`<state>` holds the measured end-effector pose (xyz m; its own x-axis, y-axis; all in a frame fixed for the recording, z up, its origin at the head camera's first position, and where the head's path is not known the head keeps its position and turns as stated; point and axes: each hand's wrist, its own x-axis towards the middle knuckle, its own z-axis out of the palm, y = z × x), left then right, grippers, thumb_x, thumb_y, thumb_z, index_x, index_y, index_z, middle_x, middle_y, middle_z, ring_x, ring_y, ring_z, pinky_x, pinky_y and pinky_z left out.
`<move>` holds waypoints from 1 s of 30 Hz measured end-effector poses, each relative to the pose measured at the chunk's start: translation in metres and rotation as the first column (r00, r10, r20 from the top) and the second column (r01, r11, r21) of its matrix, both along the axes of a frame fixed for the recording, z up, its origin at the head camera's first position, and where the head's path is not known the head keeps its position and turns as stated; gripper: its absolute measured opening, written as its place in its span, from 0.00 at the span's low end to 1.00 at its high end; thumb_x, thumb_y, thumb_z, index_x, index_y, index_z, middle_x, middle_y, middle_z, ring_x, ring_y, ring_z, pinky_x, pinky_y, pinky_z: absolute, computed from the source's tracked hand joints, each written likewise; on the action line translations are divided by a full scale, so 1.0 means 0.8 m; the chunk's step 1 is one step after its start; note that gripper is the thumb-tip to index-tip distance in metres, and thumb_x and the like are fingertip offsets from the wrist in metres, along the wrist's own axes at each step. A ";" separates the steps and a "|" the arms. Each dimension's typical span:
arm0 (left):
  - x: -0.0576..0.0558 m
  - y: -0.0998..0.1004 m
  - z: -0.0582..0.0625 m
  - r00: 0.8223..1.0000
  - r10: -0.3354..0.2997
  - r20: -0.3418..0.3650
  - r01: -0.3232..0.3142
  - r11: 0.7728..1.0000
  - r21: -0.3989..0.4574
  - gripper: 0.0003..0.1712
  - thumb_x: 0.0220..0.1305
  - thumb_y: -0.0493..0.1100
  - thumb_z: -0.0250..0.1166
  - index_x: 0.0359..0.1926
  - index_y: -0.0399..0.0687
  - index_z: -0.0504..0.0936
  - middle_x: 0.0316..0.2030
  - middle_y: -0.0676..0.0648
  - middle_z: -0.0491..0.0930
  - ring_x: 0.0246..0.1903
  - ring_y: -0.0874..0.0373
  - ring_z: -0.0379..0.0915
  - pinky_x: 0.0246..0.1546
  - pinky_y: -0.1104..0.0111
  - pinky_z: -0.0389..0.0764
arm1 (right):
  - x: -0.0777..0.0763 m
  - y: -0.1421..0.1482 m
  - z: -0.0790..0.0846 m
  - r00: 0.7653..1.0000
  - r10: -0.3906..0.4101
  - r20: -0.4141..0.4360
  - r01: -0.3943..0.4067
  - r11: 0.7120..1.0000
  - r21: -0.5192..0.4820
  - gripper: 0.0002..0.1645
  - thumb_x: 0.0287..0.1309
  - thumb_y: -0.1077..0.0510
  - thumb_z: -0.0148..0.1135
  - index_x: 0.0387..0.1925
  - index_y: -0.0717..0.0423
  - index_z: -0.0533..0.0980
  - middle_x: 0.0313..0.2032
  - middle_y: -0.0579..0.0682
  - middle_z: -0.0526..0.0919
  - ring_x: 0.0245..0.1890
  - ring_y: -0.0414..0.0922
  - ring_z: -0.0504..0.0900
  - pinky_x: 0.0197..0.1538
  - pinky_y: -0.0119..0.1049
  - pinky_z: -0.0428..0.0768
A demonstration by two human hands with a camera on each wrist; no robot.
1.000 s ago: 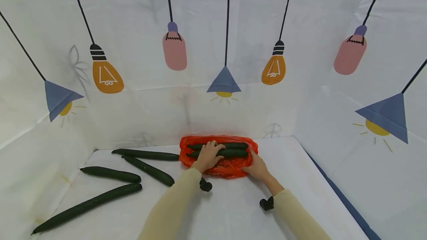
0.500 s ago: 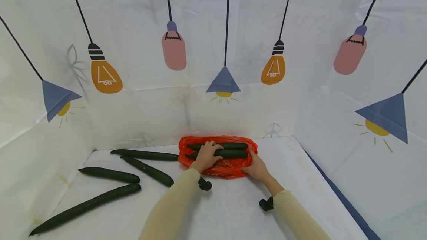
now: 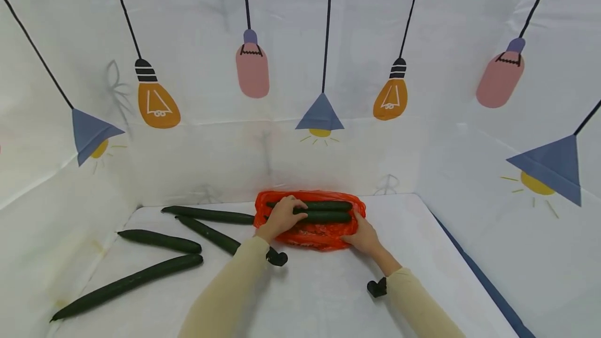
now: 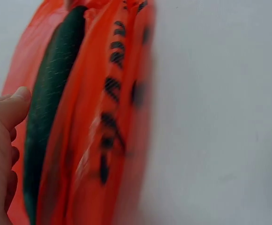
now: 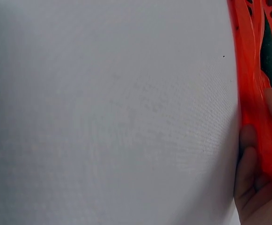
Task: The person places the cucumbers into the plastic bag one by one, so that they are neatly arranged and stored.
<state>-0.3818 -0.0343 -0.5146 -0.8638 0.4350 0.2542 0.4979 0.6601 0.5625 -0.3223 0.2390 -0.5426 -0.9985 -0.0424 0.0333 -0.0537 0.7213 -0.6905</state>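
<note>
An orange-red plastic bag (image 3: 324, 243) lies spread at the back of the table. Two long dark green cucumbers, a front one (image 3: 328, 217) and a rear one (image 3: 331, 205), rest side by side inside it. My left hand (image 3: 281, 218) is over their left ends with loosely bent fingers. In the left wrist view, its thumb (image 4: 19, 96) is beside a cucumber (image 4: 51, 98), with no grip visible. At the bag's right end, my right hand (image 3: 365, 236) holds the bag's edge; in the right wrist view, thumb and fingers pinch the orange plastic (image 5: 262, 136).
Several more cucumbers lie left of the bag: one at the back (image 3: 208, 215), one slanting beneath the left sleeve (image 3: 206, 233), one shorter (image 3: 159, 240), and one long in front (image 3: 127, 287). White printed sheeting (image 3: 211, 160) encloses the white table (image 3: 324, 296).
My left hand has drawn a little left and back along the cucumbers, its fingers looser. The right hand stays on the bag's edge. The head view has shifted slightly.
</note>
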 end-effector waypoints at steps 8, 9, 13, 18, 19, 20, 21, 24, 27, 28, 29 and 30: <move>0.014 -0.038 0.017 0.999 -0.028 -0.037 0.029 0.999 0.021 0.10 0.64 0.44 0.68 0.45 0.49 0.86 0.38 0.53 0.76 0.41 0.56 0.71 0.42 0.62 0.75 | 0.001 0.004 0.000 0.999 -0.001 0.032 0.001 1.000 0.007 0.59 0.52 0.56 0.73 0.74 0.65 0.47 0.69 0.65 0.60 0.66 0.63 0.62 0.63 0.60 0.61; 0.017 -0.043 0.019 0.999 -0.021 -0.034 0.022 1.000 0.020 0.10 0.64 0.44 0.67 0.45 0.49 0.86 0.38 0.53 0.75 0.40 0.57 0.70 0.42 0.62 0.75 | 0.002 0.004 -0.001 0.999 -0.002 0.035 0.002 1.000 0.008 0.58 0.52 0.56 0.73 0.74 0.65 0.47 0.69 0.65 0.60 0.66 0.63 0.62 0.63 0.61 0.61; 0.023 -0.067 0.023 1.000 0.003 -0.027 -0.003 1.000 0.010 0.10 0.65 0.44 0.67 0.45 0.50 0.86 0.37 0.54 0.74 0.38 0.59 0.70 0.41 0.64 0.75 | 0.005 0.004 -0.001 0.999 -0.007 0.039 0.007 1.000 0.002 0.59 0.52 0.56 0.73 0.75 0.64 0.46 0.69 0.66 0.60 0.66 0.63 0.61 0.62 0.61 0.62; 0.030 -0.103 0.022 0.999 0.019 -0.041 -0.020 1.000 -0.010 0.09 0.64 0.42 0.67 0.45 0.51 0.85 0.38 0.54 0.75 0.39 0.56 0.72 0.42 0.62 0.75 | 0.001 0.005 -0.003 1.000 0.001 0.032 -0.001 1.000 0.012 0.59 0.52 0.55 0.72 0.74 0.65 0.46 0.68 0.66 0.60 0.66 0.63 0.62 0.63 0.61 0.62; 0.033 -0.111 0.022 0.999 0.024 -0.040 -0.024 1.000 -0.010 0.09 0.64 0.42 0.67 0.45 0.50 0.85 0.39 0.53 0.75 0.39 0.55 0.73 0.42 0.61 0.76 | 0.001 0.005 -0.004 0.999 0.004 0.032 -0.004 1.000 0.012 0.59 0.52 0.55 0.72 0.74 0.65 0.46 0.68 0.66 0.60 0.66 0.64 0.61 0.63 0.61 0.62; 0.037 -0.119 0.023 0.999 0.028 -0.044 -0.029 1.000 -0.012 0.09 0.64 0.42 0.67 0.46 0.49 0.85 0.40 0.53 0.76 0.40 0.54 0.73 0.43 0.59 0.76 | 0.000 0.005 -0.005 0.999 0.006 0.032 -0.006 1.000 0.013 0.58 0.52 0.55 0.72 0.74 0.65 0.46 0.68 0.67 0.60 0.66 0.64 0.61 0.62 0.61 0.62; 0.041 -0.127 0.024 0.999 0.032 -0.041 -0.033 0.999 -0.011 0.10 0.65 0.42 0.67 0.46 0.49 0.85 0.40 0.51 0.76 0.41 0.53 0.74 0.43 0.58 0.76 | -0.001 0.005 -0.006 0.999 0.010 0.032 -0.010 1.000 0.016 0.59 0.53 0.55 0.72 0.74 0.65 0.46 0.68 0.67 0.60 0.66 0.64 0.61 0.62 0.61 0.62; 0.052 -0.150 0.024 0.997 0.064 -0.038 -0.065 0.998 -0.022 0.11 0.65 0.43 0.66 0.47 0.49 0.85 0.40 0.52 0.75 0.41 0.54 0.73 0.44 0.57 0.76 | -0.002 0.004 -0.006 0.999 0.018 0.038 -0.019 1.000 0.017 0.59 0.53 0.55 0.72 0.74 0.66 0.46 0.68 0.67 0.60 0.65 0.64 0.61 0.62 0.62 0.62; 0.062 -0.173 0.024 0.995 0.096 -0.034 -0.097 0.995 -0.037 0.10 0.65 0.44 0.66 0.47 0.53 0.85 0.38 0.55 0.74 0.41 0.57 0.73 0.44 0.59 0.75 | -0.004 0.002 -0.004 0.999 0.023 0.039 -0.024 0.999 0.025 0.58 0.53 0.55 0.72 0.74 0.66 0.46 0.68 0.68 0.60 0.65 0.64 0.61 0.63 0.61 0.62; 0.065 -0.180 0.024 0.994 0.105 -0.037 -0.107 0.993 -0.041 0.10 0.65 0.44 0.66 0.47 0.53 0.85 0.38 0.56 0.74 0.41 0.57 0.74 0.44 0.59 0.75 | -0.004 0.001 -0.003 0.999 0.024 0.038 -0.025 0.999 0.025 0.58 0.53 0.55 0.72 0.74 0.67 0.46 0.68 0.68 0.60 0.65 0.65 0.61 0.63 0.61 0.61; 0.068 -0.188 0.024 0.993 0.109 -0.042 -0.111 0.993 -0.046 0.10 0.65 0.44 0.67 0.47 0.54 0.85 0.38 0.56 0.74 0.42 0.56 0.74 0.44 0.59 0.75 | -0.006 0.000 -0.002 0.999 0.027 0.037 -0.028 0.999 0.032 0.58 0.53 0.55 0.72 0.74 0.67 0.46 0.68 0.68 0.61 0.65 0.65 0.61 0.63 0.61 0.61; 0.072 -0.195 0.024 0.993 0.115 -0.038 -0.116 0.992 -0.045 0.10 0.64 0.43 0.67 0.47 0.54 0.85 0.37 0.56 0.74 0.43 0.55 0.74 0.44 0.58 0.75 | -0.007 0.000 -0.001 0.999 0.030 0.036 -0.031 0.999 0.034 0.58 0.53 0.55 0.71 0.74 0.67 0.46 0.68 0.68 0.60 0.65 0.65 0.61 0.63 0.61 0.61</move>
<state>-0.3243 -0.1904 -0.4956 -0.8999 0.3449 0.2667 0.4355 0.7396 0.5131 -0.3276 0.2387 -0.5435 -0.9973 -0.0734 -0.0037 -0.0523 0.7435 -0.6667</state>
